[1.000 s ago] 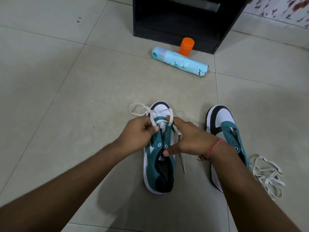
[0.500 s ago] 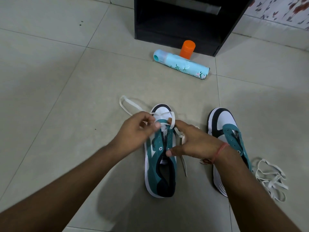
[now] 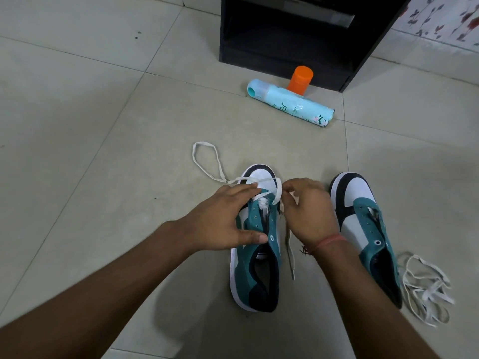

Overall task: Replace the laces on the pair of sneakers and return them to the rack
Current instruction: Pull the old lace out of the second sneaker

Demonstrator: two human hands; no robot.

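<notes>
Two teal, white and black sneakers lie side by side on the tiled floor (image 3: 77, 125) below my head camera, toes pointing away from me. My left hand (image 3: 223, 218) rests on the left sneaker (image 3: 255, 257), fingers stretched fairly straight across its near side, thumb lying by the eyelets, gripping nothing that I can see. My right hand (image 3: 308, 211) has its fingers curled in at the toe end, pinching the white lace (image 3: 207, 161) just beside the first eyelets. That lace crosses the toe cap, loops out over the floor to the left, and one end trails down between my hands. My right sneaker (image 3: 363, 221) sits unlaced under my right forearm, and a loose heap of white lace (image 3: 427, 288) lies just beside its heel. Further off, a pale blue spray can (image 3: 290, 104) lies on its side, an orange cap (image 3: 300, 79) behind it, before the black rack (image 3: 285, 35).
</notes>
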